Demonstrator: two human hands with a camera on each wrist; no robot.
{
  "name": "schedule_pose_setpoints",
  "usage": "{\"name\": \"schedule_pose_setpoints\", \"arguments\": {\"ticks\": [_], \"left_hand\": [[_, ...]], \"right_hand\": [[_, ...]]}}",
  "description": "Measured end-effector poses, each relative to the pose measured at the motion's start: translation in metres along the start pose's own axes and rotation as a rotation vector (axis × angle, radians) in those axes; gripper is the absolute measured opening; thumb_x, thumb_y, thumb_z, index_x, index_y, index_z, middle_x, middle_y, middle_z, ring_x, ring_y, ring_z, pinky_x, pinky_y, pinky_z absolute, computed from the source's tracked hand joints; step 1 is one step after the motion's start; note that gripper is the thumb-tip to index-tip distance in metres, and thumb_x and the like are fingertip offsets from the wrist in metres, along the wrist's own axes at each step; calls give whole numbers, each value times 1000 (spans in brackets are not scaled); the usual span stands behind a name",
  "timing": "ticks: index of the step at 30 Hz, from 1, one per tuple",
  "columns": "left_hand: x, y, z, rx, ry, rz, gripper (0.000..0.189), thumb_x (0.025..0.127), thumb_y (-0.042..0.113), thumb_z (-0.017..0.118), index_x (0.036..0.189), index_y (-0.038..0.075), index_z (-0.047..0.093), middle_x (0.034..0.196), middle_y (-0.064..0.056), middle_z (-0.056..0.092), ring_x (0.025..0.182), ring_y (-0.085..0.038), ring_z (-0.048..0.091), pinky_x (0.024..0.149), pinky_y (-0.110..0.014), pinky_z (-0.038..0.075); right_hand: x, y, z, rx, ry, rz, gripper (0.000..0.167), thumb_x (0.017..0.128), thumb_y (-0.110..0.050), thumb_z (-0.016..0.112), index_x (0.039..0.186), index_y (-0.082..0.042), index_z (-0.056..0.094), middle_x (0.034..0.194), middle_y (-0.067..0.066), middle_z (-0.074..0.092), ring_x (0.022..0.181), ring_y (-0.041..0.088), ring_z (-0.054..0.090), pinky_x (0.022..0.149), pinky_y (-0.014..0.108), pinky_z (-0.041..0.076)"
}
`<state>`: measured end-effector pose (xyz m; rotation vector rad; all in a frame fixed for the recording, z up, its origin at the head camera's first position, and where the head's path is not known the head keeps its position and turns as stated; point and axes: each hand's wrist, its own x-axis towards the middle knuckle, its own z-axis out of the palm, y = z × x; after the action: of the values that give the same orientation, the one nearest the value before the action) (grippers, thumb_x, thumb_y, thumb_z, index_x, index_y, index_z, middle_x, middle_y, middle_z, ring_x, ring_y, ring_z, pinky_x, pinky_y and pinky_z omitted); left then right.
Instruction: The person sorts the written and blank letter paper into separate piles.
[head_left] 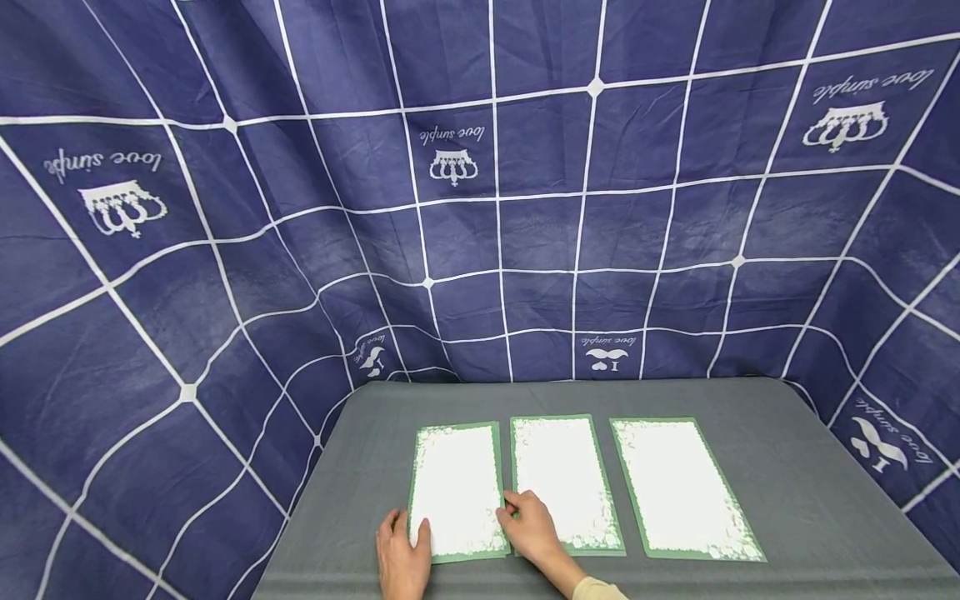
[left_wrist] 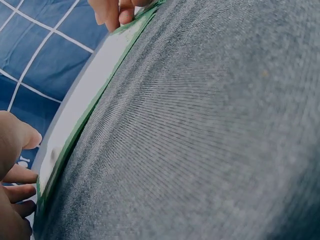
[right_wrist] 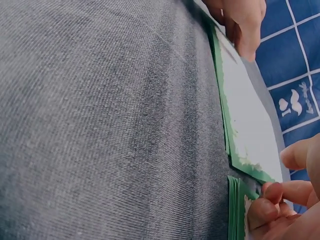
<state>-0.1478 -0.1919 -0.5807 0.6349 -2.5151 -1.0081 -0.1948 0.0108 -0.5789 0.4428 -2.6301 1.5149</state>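
Note:
A stack of white paper with green leafy borders [head_left: 456, 492] lies leftmost of three on the table. My left hand [head_left: 403, 554] rests at its lower left edge, thumb over the sheet and fingers beside it. At the lower right edge, the fingers of my right hand [head_left: 528, 525] touch the stack, in the gap before the middle stack [head_left: 562, 475]. The right wrist view shows those fingers [right_wrist: 272, 192] bent at the corner of the left stack [right_wrist: 250, 115], with the thumb apart from them. Several layered green edges show on the nearer stack [right_wrist: 234, 210].
A third bordered paper stack [head_left: 686, 487] lies to the right, slightly slanted. All three lie on a grey cloth-covered table [head_left: 757, 417]. Behind and on both sides hangs a dark blue curtain [head_left: 540, 233] with white grid lines.

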Motion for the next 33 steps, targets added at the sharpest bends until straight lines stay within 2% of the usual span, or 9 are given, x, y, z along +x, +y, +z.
{"name": "schedule_pose_setpoints", "arguments": {"ticks": [8,15,26,29,32,33], "left_hand": [[0,-3,1,37,-59,-33,50,89,18,66,119,-20,56,132,-36,43,125,-51,40,105,-61,32],[1,-3,3,49,-69,-63,52,89,19,66,120,-22,54,133,-36,43,126,-50,39,106,-60,32],[3,-7,2,-11,-56,-66,51,89,15,67,120,-22,54,133,-36,44,126,-51,40,106,-60,32],[3,-7,2,-21,-56,-73,49,89,15,67,119,-22,55,133,-35,44,126,-51,40,106,-60,32],[3,-7,2,-24,-56,-68,49,89,15,67,119,-21,55,132,-35,44,126,-51,40,105,-60,32],[3,-8,2,-26,-54,-63,49,89,15,67,119,-21,55,132,-35,44,126,-51,40,105,-60,32]], "right_hand": [[-2,-4,-3,3,-27,8,34,91,-12,67,113,13,67,70,-4,47,60,6,39,53,24,36],[-1,-3,-4,-5,-42,11,33,92,-15,66,114,11,68,69,-5,47,59,5,38,54,25,37],[0,-3,-6,-28,-67,-14,31,93,-15,65,112,10,68,69,-7,46,59,5,39,59,26,38],[1,-4,-5,-33,-70,-17,24,93,-15,65,105,6,70,67,-8,44,57,5,37,56,25,37],[2,-5,-5,-51,-70,-27,15,93,-14,64,86,-2,68,64,-9,42,54,4,34,52,23,33],[2,-6,-4,-56,-71,-29,17,93,-14,64,78,-6,63,63,-9,41,53,4,33,50,23,32]]}}
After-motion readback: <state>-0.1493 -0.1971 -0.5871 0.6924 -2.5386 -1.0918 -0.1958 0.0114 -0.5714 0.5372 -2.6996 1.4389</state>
